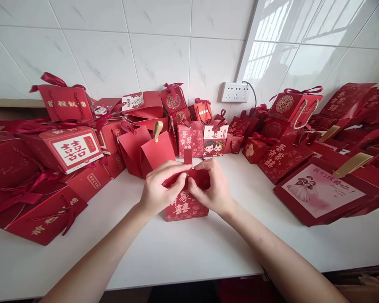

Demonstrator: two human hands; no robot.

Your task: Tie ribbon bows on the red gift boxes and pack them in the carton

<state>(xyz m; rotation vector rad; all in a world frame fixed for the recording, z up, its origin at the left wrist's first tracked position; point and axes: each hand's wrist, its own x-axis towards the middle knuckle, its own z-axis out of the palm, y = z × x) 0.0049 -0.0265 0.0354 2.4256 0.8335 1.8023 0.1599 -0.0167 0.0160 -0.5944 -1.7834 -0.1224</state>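
A red gift box [187, 210] with white Chinese characters and a floral print stands upright on the white table in front of me. My left hand [164, 185] is closed at its top left, thumb and fingers pinching the upper edge. From the right, my right hand [213, 189] pinches the same top edge, its thumb near the left thumb. Between the fingertips a short red strap [188, 156] sticks up from the box's top. My fingers hide most of the box's upper part.
Red gift boxes [77, 149] with ribbons and rope handles are piled at left. More line the tiled wall, near a white power strip [234, 92]. At right lies a large red box [318, 189] with a couple picture. The white table [189, 256] has its front edge near me.
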